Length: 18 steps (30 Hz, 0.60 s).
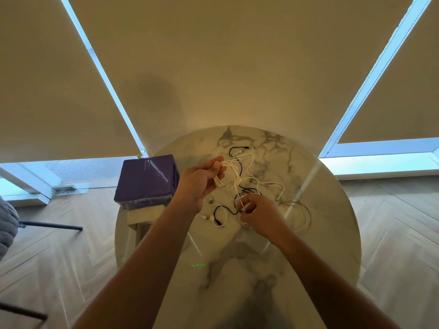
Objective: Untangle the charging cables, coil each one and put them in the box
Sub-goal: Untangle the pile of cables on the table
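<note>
Head view: left hand (199, 184) grips coiled white cable (226, 178); right hand (257, 212) pinches its strand.

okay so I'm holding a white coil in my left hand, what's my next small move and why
Probably draw the right hand back to free more white cable from the black one, since the left hand holds a partial coil whose tail crosses it.
</note>
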{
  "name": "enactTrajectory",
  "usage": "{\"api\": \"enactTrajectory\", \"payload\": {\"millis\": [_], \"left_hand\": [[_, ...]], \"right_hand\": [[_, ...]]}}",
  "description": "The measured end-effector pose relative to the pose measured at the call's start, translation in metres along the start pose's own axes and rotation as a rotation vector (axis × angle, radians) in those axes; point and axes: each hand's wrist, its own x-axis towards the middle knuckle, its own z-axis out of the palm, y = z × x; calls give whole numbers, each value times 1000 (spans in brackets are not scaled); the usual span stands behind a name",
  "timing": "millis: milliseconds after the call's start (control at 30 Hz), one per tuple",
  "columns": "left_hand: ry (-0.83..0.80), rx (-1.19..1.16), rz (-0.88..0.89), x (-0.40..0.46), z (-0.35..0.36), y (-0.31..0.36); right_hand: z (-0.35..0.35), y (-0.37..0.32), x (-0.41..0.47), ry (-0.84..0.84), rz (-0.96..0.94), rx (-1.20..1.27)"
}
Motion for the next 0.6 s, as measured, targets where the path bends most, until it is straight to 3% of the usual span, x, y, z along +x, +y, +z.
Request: {"api": "enactTrajectory", "payload": {"millis": [233,433,600], "left_hand": [[-125,130,-71,3,1,4],[-54,56,-137,3,4,2],[-24,83,-158,7,2,0]], "right_hand": [[-15,-16,4,-167,-58,190],[-17,-26,4,-128,-18,327],[-12,-25,1,-12,-129,355]]}}
